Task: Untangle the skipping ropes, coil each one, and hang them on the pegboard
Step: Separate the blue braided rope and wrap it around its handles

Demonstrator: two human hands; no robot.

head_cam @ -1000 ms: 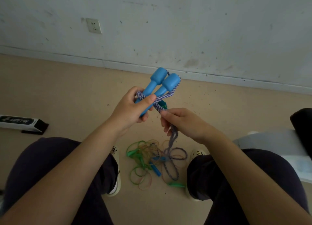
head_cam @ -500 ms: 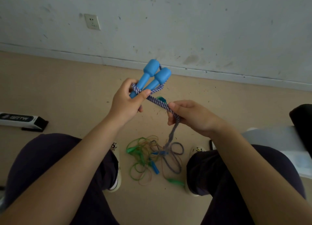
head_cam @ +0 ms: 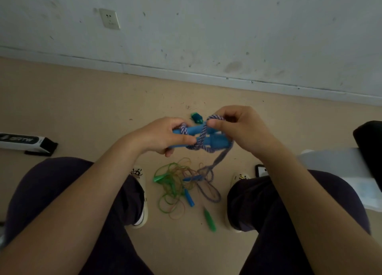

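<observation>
The left hand point(head_cam: 159, 136) is curled around two blue handles point(head_cam: 208, 138) and holds them side by side, lying flat and pointing toward the right hand. The thumb presses on top of them.

The right hand point(head_cam: 241, 130) is just beside the left one, over the far ends of the handles. Its thumb and finger pinch a loop of the purple and white rope point(head_cam: 201, 138). The other fingers are bent too. The rope is wound around the two handles between the hands. From under the right hand it hangs down to the floor point(head_cam: 82, 109).

Below the hands, between the person's two shoes, the rest of that rope lies in a loop. It is mixed up with a thin green rope point(head_cam: 171, 183) and its green handles, and with a small blue handle point(head_cam: 189, 197).

A small dark green thing point(head_cam: 196, 118) lies on the floor just past the hands. I cannot tell what it is.
</observation>
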